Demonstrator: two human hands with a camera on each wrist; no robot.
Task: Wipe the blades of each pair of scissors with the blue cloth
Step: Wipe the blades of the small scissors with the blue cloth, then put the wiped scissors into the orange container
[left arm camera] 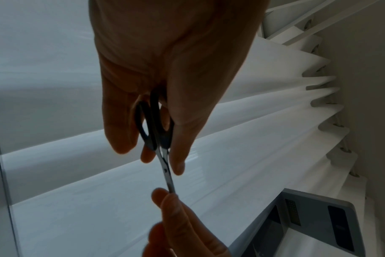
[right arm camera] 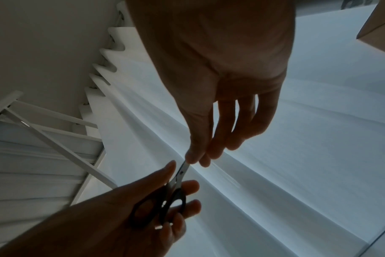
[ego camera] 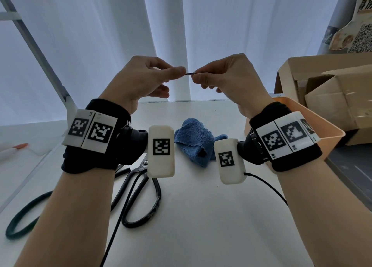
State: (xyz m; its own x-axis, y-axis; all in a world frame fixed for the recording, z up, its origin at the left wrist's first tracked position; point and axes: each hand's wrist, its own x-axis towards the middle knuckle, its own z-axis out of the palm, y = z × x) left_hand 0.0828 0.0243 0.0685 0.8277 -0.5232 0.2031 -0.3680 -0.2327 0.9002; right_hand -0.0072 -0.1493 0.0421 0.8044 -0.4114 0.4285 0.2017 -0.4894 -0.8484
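Observation:
I hold a small pair of scissors [left arm camera: 163, 156] with black handles and thin steel blades up in the air above the table. My left hand [ego camera: 149, 75] grips its handles [right arm camera: 165, 205]. My right hand [ego camera: 223, 73] pinches the blade tips [right arm camera: 184, 167] between thumb and forefinger. The blades are together. In the head view only a short length of the small scissors' blade [ego camera: 189, 73] shows between the two hands. The blue cloth [ego camera: 197, 141] lies crumpled on the table below, with neither hand on it. A large pair of black scissors [ego camera: 138, 194] lies on the table, partly hidden by my left wrist.
An orange plastic bin [ego camera: 314, 121] stands at the right by my right wrist, with cardboard boxes [ego camera: 326, 89] behind it. A dark green loop [ego camera: 24, 216] lies at the table's left edge. A black cable [ego camera: 269, 190] trails from my right wrist. White curtains [ego camera: 100, 35] hang behind.

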